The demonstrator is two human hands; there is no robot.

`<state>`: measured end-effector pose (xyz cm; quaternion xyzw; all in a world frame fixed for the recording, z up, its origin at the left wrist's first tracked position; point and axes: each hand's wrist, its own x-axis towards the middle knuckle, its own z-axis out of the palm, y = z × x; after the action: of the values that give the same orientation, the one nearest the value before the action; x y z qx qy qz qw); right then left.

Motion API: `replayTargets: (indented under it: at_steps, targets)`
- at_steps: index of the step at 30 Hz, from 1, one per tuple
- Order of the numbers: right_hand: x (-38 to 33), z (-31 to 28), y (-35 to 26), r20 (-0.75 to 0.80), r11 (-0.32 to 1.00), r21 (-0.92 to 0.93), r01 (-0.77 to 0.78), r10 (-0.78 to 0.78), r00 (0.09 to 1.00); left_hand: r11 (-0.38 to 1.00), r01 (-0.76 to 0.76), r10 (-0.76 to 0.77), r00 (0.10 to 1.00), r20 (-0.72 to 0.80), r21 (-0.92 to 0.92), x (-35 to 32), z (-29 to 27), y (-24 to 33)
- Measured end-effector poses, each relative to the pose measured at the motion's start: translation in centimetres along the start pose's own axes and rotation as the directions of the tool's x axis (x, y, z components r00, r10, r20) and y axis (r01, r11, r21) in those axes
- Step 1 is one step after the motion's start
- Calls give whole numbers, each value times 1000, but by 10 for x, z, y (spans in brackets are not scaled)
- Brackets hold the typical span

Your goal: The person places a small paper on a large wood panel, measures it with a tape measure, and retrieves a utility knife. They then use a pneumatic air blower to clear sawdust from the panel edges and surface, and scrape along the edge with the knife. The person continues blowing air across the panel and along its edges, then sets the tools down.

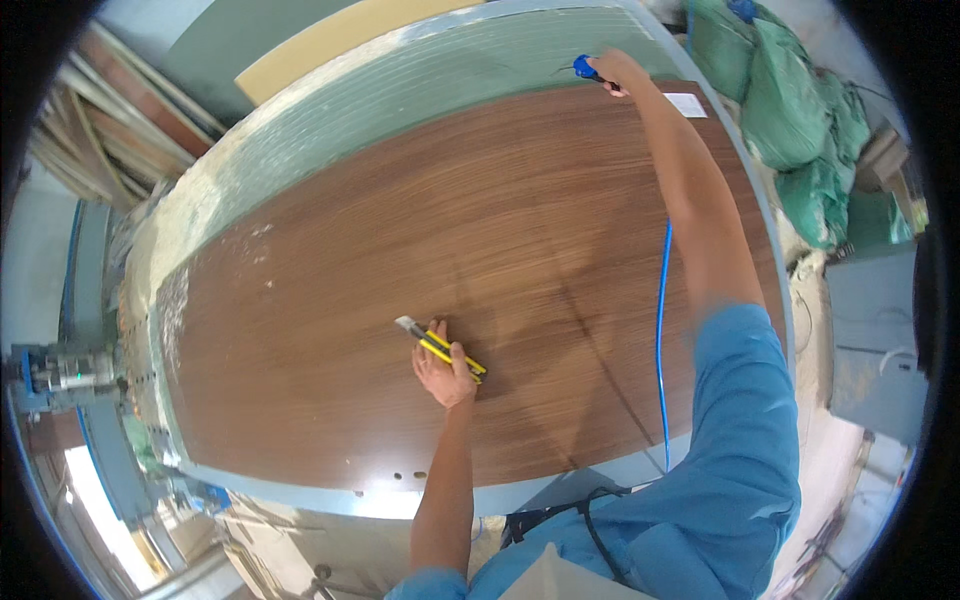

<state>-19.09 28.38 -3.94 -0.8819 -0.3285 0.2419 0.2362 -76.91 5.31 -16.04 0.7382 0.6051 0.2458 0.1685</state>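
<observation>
A: Head view: how far along was that dusting?
B: Mostly done, I'd guess. The brown board [340, 280] lay flat on the bench [400, 120], but pale dust [174, 310] sat along its left end, so probably that was left.
A: Hands?
B: Apart. Right hand [622, 72] gripped a blue air gun [582, 67], I think, near the far edge; left hand [444, 377] gripped a yellow-black knife [434, 343] mid-board.

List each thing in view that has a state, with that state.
Yellow-black knife: held, blade setting unclear
Left hand: closed around the knife
Blue tool: held
Right hand: closed around the tool
Brown board: flat, whitish specks toward left end
Blue hose: uncoiled
Green bags: bulging
White paper: flat
</observation>
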Motion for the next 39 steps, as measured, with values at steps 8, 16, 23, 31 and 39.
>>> replayTargets:
  at_steps: [8, 16, 23, 31, 39]
  targets:
    - [-25, 98, -68, 387, 977, 214, -17, -69, 920, 1000, -12, 12, 1000, -21, -11, 2, -1, 3]
    - [-40, 182, -111, 333, 876, 460, -142, -22, 943, 1000, 4, -4, 1000, -15, -31, 1, 1, 1]
    - [-3, 188, -61, 81, 403, 859, -315, 500, 862, 998, -41, 40, 999, -32, -37, 1, 0, 1]
    - [-83, 170, -41, 531, 584, 743, -326, -218, 819, 998, -3, -1, 999, -47, -69, 0, -3, 2]
    - [-313, 115, 18, 707, 944, 292, -153, -105, 700, 943, 42, -83, 990, -112, -331, 14, 0, -4]
